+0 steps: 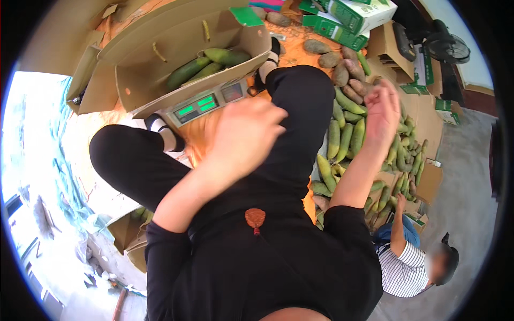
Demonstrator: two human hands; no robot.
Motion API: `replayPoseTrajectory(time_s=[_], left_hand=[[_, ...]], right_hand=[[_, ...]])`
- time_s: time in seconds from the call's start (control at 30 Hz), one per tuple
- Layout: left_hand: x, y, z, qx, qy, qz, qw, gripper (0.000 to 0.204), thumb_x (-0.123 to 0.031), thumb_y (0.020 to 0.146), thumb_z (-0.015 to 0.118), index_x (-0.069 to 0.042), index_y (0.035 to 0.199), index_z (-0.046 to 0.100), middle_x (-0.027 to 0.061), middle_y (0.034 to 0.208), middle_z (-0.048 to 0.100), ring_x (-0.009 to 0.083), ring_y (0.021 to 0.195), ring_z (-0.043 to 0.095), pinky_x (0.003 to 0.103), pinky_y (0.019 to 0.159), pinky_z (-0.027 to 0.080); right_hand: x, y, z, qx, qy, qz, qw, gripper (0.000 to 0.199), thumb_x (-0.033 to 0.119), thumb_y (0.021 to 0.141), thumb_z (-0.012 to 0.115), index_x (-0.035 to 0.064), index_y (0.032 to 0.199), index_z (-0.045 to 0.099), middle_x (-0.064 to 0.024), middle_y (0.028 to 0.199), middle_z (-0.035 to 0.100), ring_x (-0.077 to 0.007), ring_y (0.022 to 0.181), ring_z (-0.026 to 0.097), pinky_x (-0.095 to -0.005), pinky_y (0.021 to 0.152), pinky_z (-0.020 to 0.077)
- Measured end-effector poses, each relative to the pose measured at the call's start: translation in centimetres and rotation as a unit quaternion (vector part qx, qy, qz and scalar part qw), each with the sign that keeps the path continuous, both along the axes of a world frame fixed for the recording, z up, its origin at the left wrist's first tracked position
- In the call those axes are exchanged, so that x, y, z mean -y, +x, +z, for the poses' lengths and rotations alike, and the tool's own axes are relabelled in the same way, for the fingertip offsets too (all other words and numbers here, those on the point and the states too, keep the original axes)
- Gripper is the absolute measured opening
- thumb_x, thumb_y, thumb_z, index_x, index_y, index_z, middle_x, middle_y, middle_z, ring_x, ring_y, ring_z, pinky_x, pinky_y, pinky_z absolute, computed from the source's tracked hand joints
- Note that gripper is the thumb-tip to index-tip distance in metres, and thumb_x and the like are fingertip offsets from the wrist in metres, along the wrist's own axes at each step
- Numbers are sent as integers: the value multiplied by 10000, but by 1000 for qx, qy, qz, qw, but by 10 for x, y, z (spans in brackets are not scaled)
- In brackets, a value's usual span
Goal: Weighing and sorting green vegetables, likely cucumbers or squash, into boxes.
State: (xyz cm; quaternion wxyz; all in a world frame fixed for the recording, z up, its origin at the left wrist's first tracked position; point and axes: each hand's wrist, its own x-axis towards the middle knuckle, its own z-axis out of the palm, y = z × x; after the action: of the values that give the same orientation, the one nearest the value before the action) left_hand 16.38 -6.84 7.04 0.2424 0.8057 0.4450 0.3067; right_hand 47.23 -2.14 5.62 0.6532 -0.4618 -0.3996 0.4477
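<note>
My left hand [246, 136] is over my lap, near the digital scale, its fingers bent and smeared by motion. My right hand [383, 109] hovers over the heaped vegetables with fingers loosely apart; I see nothing in it. Beneath and beside it are large green cucumbers [345, 140] and brown oblong vegetables [342, 74]. In front of me an open cardboard box [160, 97] with rope handles holds several big green cucumbers [188, 73]. The digital scale [204, 102], its display lit green, is against the box's near side, between my feet.
A person in a striped shirt [402, 270] crouches at the lower right, one hand by the heap. Green-and-white cartons [350, 24] and a black fan [448, 48] stand at the far right. Another cardboard box [126, 232] with green vegetables sits at left. Orange sheeting [294, 45] covers the floor ahead.
</note>
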Motion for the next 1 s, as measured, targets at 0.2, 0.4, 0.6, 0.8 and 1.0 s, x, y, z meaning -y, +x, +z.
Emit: replayPoseTrajectory(time_s=[0.2, 0.4, 0.6, 0.8, 1.0], left_hand=[[45, 85, 90, -84, 130, -188, 970, 168, -177, 680, 579, -60, 778, 649, 64, 727, 548, 236, 761, 535, 527, 896, 393], [72, 90, 159, 243, -184, -367, 879, 110, -174, 766, 592, -125, 672, 623, -14, 666, 543, 166, 763, 529, 483, 880, 321], [75, 92, 155, 278, -268, -359, 850, 89, -149, 788, 557, -123, 722, 611, 6, 729, 563, 170, 803, 527, 466, 879, 326], [74, 91, 143, 284, -359, -398, 795, 77, -147, 819, 536, -111, 803, 603, 11, 822, 589, 197, 929, 525, 431, 909, 329], [57, 91, 101, 286, -239, -328, 868, 142, -195, 775, 597, -99, 848, 521, 43, 773, 479, 231, 807, 521, 386, 805, 363]], right_hand=[[38, 18, -158, 139, -304, -42, 942, 170, 146, 860, 623, 65, 1008, 643, -13, 814, 627, -95, 670, 557, -229, 572, 436], [128, 0, -262, 224, -322, 92, 915, 156, 141, 843, 612, 24, 937, 655, -61, 755, 648, -144, 659, 607, -277, 594, 469], [179, -9, -323, 119, -395, 46, 910, 130, 104, 818, 598, 21, 901, 653, -86, 764, 651, -178, 624, 618, -308, 559, 477], [188, 14, -314, 166, -566, 83, 803, 138, 110, 810, 600, 67, 935, 638, -48, 742, 634, -153, 583, 613, -292, 486, 467], [189, 25, -310, 192, -623, 38, 757, 125, 136, 801, 626, 72, 907, 646, -46, 711, 625, -148, 565, 608, -293, 467, 462]])
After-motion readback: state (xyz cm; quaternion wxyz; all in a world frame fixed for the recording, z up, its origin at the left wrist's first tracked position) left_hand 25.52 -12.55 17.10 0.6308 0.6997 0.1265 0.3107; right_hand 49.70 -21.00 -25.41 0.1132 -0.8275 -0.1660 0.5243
